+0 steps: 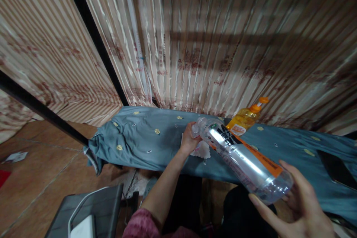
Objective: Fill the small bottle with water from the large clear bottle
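Observation:
A clear plastic bottle (237, 152) with a silver and orange label is held tilted in front of me, its neck up and to the left. My left hand (190, 139) is closed around the capped neck end. At the base, my right hand (302, 200) grips with thumb and fingers on opposite sides. Behind the bottle stands a yellow pump bottle (243, 118) with an orange pump top, partly hidden by it. A white scalloped cloth or paper (202, 151) lies beneath my left hand, mostly covered.
A blue-grey cloth (164, 148) with pineapple prints covers the narrow table. On its right lies a dark flat phone or tablet (337, 169). A striped curtain (195, 44) hangs behind, and black poles (95, 37) stand left. A white device (83, 227) with a cable rests on a dark surface lower left.

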A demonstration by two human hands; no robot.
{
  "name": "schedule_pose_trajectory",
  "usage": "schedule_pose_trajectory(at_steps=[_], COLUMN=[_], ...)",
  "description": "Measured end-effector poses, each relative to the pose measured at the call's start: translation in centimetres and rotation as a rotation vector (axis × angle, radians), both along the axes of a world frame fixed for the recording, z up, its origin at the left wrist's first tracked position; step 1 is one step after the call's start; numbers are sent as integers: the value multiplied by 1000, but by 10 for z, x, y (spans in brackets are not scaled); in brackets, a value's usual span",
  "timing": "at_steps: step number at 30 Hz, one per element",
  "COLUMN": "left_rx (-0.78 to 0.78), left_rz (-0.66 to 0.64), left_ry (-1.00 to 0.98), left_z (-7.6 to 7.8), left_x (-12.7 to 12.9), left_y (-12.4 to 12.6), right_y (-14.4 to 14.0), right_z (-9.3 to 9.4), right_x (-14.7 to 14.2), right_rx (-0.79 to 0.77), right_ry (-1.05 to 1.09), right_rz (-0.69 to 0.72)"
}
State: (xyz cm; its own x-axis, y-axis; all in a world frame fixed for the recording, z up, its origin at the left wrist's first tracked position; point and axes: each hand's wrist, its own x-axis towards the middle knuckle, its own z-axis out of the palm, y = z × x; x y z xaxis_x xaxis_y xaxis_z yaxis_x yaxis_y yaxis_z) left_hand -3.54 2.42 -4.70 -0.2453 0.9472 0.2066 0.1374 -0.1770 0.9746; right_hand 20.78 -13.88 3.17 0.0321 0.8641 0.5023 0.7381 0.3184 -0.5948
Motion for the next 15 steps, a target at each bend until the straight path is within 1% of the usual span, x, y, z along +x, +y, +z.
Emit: schedule_pose_trajectory(at_steps=[4,8,15], left_rx=[0,0,2], left_rz=[1,-3,-15], left_ry=[13,-4,-7], left_z=[1,2,2], left_x=[0,0,0], left_y=[-1,-1,-2], right_y=[1,0,1], right_z=[1,0,-3], right_x=[0,1,4], right_rx=[8,20,0], right_ry=[-10,-10,-1], right_rz=[18,2,6])
